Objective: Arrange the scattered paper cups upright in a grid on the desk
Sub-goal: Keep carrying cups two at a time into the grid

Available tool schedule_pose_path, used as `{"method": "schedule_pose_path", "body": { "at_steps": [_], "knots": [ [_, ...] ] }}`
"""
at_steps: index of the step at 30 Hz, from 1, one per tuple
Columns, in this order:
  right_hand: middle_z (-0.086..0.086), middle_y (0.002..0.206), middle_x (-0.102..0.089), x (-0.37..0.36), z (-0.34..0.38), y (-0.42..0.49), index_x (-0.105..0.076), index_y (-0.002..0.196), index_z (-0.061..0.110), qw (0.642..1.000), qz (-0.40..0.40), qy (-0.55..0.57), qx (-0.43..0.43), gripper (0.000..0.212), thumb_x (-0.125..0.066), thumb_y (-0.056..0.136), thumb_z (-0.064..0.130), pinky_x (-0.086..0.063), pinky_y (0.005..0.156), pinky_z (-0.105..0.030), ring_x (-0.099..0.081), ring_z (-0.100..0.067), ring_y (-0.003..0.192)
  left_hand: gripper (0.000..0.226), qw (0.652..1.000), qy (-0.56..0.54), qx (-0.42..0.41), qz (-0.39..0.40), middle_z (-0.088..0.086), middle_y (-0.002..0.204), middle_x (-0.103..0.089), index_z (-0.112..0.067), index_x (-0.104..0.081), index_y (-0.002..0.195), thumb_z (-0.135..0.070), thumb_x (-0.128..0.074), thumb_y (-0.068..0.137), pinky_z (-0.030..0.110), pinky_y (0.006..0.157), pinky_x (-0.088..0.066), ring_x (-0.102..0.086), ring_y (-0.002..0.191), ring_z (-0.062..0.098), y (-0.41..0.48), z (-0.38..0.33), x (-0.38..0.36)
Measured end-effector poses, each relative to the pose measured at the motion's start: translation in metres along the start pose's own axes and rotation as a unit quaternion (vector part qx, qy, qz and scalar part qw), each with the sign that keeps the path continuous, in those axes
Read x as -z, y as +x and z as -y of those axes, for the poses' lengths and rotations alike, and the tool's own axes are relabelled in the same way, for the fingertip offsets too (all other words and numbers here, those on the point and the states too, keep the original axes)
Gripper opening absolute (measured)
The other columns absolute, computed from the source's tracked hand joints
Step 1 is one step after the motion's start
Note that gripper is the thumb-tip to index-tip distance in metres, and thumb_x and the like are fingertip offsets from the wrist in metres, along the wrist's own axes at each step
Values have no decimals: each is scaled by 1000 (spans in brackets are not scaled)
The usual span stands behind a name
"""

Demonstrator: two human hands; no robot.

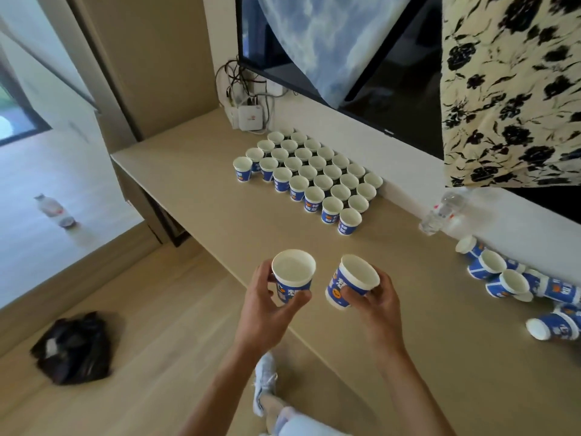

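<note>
Paper cups (306, 174) stand gridded at frame centre; left hand (267, 306) and right hand (375, 305) each grip one above the worktop (220, 215) edge; careless placing could topple neighbours

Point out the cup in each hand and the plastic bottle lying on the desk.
Cup in left hand (293, 266): head view, on its white inside.
Cup in right hand (360, 272): head view, on its white inside.
Plastic bottle (443, 212): head view, on its clear body, lying by the wall.
</note>
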State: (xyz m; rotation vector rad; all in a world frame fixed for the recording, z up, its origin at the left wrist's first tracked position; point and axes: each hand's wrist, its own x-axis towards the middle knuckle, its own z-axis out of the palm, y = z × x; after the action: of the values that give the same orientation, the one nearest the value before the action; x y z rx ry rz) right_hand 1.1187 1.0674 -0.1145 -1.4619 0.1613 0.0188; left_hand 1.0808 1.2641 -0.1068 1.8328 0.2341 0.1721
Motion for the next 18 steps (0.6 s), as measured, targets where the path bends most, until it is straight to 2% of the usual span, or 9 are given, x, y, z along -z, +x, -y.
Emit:
{"method": "schedule_pose_path", "body": {
  "at_steps": [3,6,9,11,15,18],
  "knots": [
    [-6,116,-70,-27,-15,32,-58,123,9,1000,-18,22,-11,68,-85,61,14,-56,75,-20,-71,-12,99,55,1000,5,10,-21,-16,111,-66,-37,-55,118,-40,-78,69,25,82,-46,-60,104,3,31,11,17],
    [-2,113,-70,-54,-29,67,-56,121,10,998,-41,43,-17,68,-86,60,16,-56,74,-19,-71,-12,98,56,999,24,17,-28,-16,112,-66,-35,-55,120,-38,-79,69,25,82,-46,-60,105,3,68,18,38],
    [4,108,-72,-83,-37,106,-56,120,12,996,-51,63,-24,62,-85,65,9,-55,73,-16,-70,-16,102,58,998,51,19,-25,-22,111,-65,-38,-54,121,-39,-80,68,23,80,-45,-59,105,0,112,21,62],
    [6,107,-73,-105,-37,132,-57,118,13,995,-52,80,-24,62,-84,63,12,-54,73,-15,-71,-14,101,58,997,68,20,-29,-26,109,-64,-39,-54,119,-40,-80,67,24,81,-47,-60,104,1,146,22,76],
    [-3,114,-71,-139,-32,173,-56,122,7,994,-40,97,-9,64,-81,63,9,-55,77,-18,-70,-13,101,59,996,76,24,-35,-22,108,-67,-39,-56,118,-43,-82,65,28,83,-52,-63,101,4,206,24,89],
    [-2,118,-70,-159,-29,195,-58,123,12,994,-42,97,-9,63,-82,65,7,-54,78,-18,-68,-12,105,59,997,66,37,-31,-21,107,-68,-37,-58,118,-39,-83,65,26,80,-51,-64,96,5,236,27,91]
  ]
}}
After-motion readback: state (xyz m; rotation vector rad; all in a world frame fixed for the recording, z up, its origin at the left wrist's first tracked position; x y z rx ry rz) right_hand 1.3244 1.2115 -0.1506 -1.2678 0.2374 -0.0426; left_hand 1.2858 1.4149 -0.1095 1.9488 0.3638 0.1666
